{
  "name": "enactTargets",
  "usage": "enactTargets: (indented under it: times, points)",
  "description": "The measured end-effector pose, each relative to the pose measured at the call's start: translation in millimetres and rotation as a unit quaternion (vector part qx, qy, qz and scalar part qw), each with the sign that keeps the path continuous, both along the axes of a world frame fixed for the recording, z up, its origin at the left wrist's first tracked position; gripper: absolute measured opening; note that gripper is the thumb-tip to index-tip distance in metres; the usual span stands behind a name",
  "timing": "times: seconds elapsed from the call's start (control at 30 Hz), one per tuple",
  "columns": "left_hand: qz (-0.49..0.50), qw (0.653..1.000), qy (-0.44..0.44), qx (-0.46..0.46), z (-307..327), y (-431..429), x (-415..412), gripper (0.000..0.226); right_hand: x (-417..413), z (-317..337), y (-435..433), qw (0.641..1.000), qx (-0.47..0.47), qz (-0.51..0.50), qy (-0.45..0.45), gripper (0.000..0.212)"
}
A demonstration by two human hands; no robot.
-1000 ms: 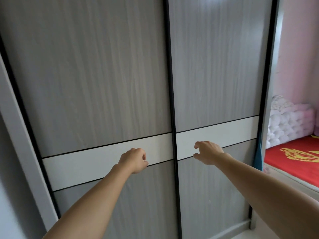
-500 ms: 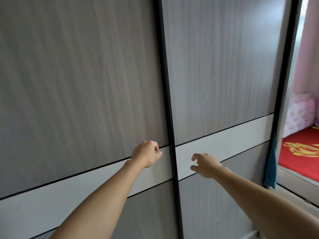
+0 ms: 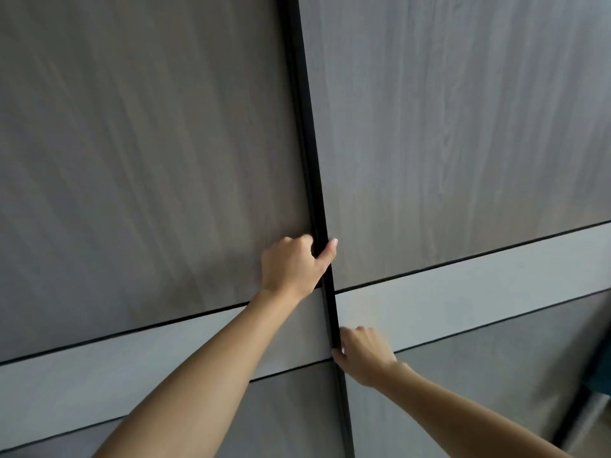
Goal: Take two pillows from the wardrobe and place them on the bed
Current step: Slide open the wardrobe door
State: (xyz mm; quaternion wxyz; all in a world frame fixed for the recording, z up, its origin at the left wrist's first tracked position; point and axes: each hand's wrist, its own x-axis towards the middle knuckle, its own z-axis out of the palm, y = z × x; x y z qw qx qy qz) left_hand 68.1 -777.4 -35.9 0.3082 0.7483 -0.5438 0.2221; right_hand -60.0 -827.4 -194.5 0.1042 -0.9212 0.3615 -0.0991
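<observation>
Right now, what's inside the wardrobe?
Nothing inside shows. Both wardrobe doors are shut, covering the interior. The left hand and right hand grip the black strip between them.

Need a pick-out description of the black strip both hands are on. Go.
Two grey wood-grain sliding wardrobe doors fill the view, each crossed by a pale horizontal band. The black vertical edge strip runs where they meet, with the left hand above and right hand below. It is the only thick, upright dark line.
</observation>
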Motion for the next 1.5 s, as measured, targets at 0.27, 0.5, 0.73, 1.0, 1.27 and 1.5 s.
enactTargets:
  times: [0.27, 0.5, 0.73, 1.0, 1.27, 1.5]
  points:
    - [-0.004, 0.998, -0.059, -0.036, -10.8, 17.1, 15.6, 0.056, 15.0, -4.0, 3.8, 0.996, -0.059, 0.056, -0.019, 0.025]
    - [0.010, 1.000, -0.021, 0.004, -10.3, 61.4, 54.3, 0.062, 56.5, -5.4, 42.5, 0.995, -0.059, 0.072, -0.020, 0.025]
    - [0.025, 0.999, -0.002, 0.028, -7.5, 123.3, 119.6, 0.060, 119.1, -5.2, 106.4, 0.995, -0.039, 0.087, -0.020, 0.022]
    - [0.069, 0.997, 0.020, 0.022, -10.2, 204.1, 201.3, 0.059, 184.2, 5.6, 167.0, 0.982, -0.094, 0.158, -0.042, 0.021]
    - [0.126, 0.990, 0.060, -0.001, -11.6, 282.0, 267.4, 0.057, 217.0, 48.3, 184.4, 0.935, -0.233, 0.233, -0.132, 0.008]
    - [0.294, 0.955, 0.017, -0.021, -15.6, 337.2, 307.9, 0.047, 262.0, 58.2, 200.4, 0.848, -0.328, 0.365, -0.201, 0.011]
